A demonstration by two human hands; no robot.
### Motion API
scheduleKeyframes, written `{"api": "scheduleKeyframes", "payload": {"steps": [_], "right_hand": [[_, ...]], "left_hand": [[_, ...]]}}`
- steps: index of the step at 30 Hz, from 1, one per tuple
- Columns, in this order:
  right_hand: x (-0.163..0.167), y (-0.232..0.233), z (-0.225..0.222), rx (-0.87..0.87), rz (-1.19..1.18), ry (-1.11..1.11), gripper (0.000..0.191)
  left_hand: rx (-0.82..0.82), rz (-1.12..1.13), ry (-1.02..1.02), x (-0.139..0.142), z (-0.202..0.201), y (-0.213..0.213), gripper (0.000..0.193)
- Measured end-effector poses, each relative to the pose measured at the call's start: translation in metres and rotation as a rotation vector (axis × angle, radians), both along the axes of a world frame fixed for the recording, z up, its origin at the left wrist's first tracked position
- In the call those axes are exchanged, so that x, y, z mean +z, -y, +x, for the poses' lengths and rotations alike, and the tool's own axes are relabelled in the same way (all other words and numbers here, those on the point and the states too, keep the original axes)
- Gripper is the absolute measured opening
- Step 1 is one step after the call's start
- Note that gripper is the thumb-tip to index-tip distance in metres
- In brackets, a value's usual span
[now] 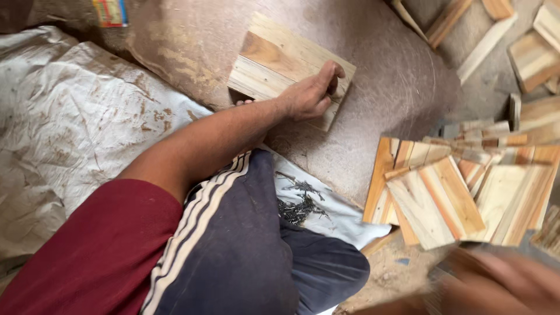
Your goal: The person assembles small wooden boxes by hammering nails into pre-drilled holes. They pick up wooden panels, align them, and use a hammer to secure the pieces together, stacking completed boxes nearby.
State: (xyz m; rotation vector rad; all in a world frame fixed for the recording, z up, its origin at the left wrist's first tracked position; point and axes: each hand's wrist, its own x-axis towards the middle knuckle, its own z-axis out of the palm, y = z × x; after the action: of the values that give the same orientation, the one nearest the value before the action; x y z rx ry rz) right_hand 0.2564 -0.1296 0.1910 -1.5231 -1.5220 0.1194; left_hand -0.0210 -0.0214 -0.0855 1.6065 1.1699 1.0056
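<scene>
Right hand (501, 286) blurred, perhaps gripping wood; edge-cropped.

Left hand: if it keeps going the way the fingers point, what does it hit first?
The left hand already rests on the wooden panel; straight on it would slide across that board toward its far edge, then the brown mat. Depth unclear.

A worn brown mat (385, 76) covers the floor. On it lie one wooden panel (280, 64), a pile of panels (455, 192), and what look like small nails (300, 204) on white cloth (338, 219).

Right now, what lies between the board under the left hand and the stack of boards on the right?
In the head view, only bare brown work surface separates the board under the left hand from the board stack.
</scene>
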Motion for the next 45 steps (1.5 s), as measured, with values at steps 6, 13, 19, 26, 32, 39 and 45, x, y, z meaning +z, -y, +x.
{"api": "scheduleKeyframes", "payload": {"steps": [6,13,19,26,32,39,45], "right_hand": [[-0.062,0.038,-0.055,-0.047,0.254,0.090,0.066],[-0.165,0.084,-0.087,0.118,-0.359,0.102,0.068],[-0.172,0.102,-0.073,0.002,-0.332,0.250,0.080],[-0.215,0.106,-0.064,-0.070,-0.922,-0.849,0.086],[-0.232,0.105,-0.059,0.010,-0.903,-0.913,0.084],[-0.231,0.102,-0.066,0.054,-0.869,-0.932,0.082],[-0.233,0.101,-0.070,0.049,-0.856,-0.843,0.080]], "left_hand": [[0.048,0.078,0.084,-0.007,0.006,0.000,0.038],[0.078,0.145,0.131,-0.015,0.008,-0.001,0.038],[0.103,0.129,0.126,0.000,0.000,-0.004,0.039],[0.115,0.003,-0.894,0.027,-0.069,-0.055,0.033],[0.025,-0.273,-0.830,0.024,-0.079,-0.063,0.029],[-0.053,0.235,-0.441,0.046,-0.025,0.009,0.054],[0.347,0.036,-1.231,-0.092,-0.003,0.164,0.123]]}}
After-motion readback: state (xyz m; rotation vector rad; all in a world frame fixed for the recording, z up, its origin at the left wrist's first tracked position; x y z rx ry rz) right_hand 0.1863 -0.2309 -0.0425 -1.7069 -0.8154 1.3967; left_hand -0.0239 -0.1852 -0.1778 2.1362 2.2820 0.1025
